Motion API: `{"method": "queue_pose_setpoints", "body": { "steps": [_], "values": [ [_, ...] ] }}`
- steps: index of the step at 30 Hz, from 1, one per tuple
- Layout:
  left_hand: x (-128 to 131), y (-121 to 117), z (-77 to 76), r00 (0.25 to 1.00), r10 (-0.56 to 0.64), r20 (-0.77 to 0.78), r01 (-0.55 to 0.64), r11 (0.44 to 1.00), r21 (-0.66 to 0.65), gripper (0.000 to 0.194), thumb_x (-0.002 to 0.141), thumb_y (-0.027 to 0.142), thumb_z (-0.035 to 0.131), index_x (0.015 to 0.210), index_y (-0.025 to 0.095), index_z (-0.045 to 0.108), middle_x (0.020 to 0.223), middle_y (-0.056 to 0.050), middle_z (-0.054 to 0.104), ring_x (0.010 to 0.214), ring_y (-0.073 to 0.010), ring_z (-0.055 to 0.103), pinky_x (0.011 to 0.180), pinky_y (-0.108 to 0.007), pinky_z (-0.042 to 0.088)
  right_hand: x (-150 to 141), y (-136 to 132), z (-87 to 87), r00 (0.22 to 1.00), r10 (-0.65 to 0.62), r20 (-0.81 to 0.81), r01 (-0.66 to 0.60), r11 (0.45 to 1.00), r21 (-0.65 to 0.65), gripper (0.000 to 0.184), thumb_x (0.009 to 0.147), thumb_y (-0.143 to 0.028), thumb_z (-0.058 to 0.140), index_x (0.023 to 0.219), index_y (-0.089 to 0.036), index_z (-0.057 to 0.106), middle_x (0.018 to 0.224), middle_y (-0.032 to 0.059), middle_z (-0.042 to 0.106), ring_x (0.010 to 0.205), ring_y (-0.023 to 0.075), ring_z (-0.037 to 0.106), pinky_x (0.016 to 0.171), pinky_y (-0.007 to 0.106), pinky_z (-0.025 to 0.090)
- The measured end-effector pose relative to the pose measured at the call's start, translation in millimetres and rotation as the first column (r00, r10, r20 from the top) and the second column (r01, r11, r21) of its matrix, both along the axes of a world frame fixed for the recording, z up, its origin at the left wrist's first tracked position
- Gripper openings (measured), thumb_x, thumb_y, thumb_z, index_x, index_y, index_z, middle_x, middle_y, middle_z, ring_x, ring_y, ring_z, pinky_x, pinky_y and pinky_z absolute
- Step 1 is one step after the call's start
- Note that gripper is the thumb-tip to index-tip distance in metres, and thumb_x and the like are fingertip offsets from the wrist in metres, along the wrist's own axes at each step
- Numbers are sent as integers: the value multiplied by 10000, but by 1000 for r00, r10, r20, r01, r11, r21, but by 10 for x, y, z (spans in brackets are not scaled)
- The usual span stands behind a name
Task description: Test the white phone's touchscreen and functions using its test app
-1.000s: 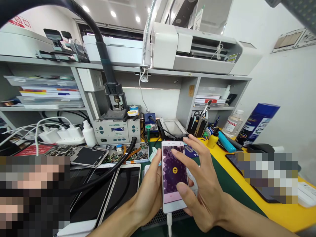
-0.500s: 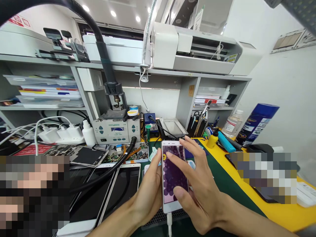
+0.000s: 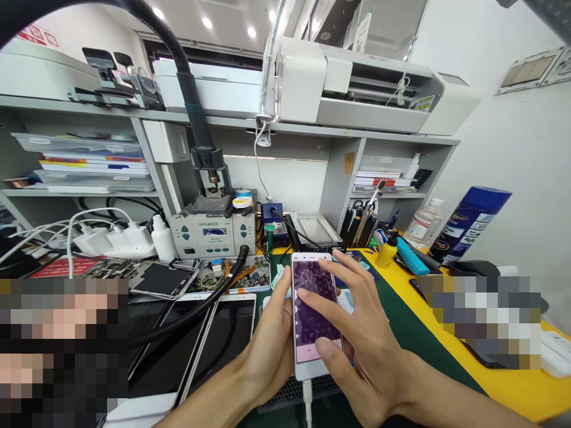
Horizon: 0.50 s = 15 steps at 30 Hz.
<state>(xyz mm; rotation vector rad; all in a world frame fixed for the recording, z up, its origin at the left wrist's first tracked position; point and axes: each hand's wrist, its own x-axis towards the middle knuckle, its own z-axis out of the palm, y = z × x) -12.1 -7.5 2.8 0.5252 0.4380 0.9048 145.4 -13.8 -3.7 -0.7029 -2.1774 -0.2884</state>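
A white smartphone (image 3: pixel 316 309) stands nearly upright in front of me, its screen lit with a purple pattern of round shapes and a pink strip at the bottom. My left hand (image 3: pixel 272 333) is closed around its left side, thumb along the edge. The fingers of my right hand (image 3: pixel 366 333) are spread over the screen. Its index fingertip is at the left part of the screen, and its thumb lies over the lower right edge. A white charging cable (image 3: pixel 307 398) is plugged into the bottom of the phone.
Tablets (image 3: pixel 229 333) lie left of my hands, crossed by a black hose (image 3: pixel 209 303). Behind them are a tray of small parts (image 3: pixel 250 276) and a grey hot-air station (image 3: pixel 205 235). Bottles, a blue spray can (image 3: pixel 473 223) and a tool holder (image 3: pixel 359 223) stand at the right.
The yellow round mark on the screen is gone, and a pink strip now shows along the bottom. My right index fingertip is slightly lower on the screen. The left hand keeps its hold.
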Motion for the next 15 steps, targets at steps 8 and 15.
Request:
{"method": "queue_pose_setpoints", "body": {
  "steps": [8, 15],
  "values": [
    [-5, -10, 6, 1000, -7, -1, 7, 1000, 14, 669, 913, 640, 426, 1429, 220, 498, 1216, -105, 696, 1110, -285, 645, 1036, -430, 400, -3, -24, 43, 999, 25, -40, -24, 999, 31, 511, 782, -241, 499, 1278, -130, 557, 1456, 166, 371, 1414, 392, 300, 1126, 679, 243],
    [-14, -17, 1, 999, -14, -37, 14, 1000, 12, 702, 879, 660, 476, 1383, 177, 552, 1195, -124, 703, 1115, -309, 641, 1029, -437, 408, 21, -37, 15, 998, 30, -54, -29, 999, 28, 462, 778, -217, 510, 1221, -119, 597, 1402, 171, 427, 1391, 385, 335, 1115, 664, 270]
  ]
}}
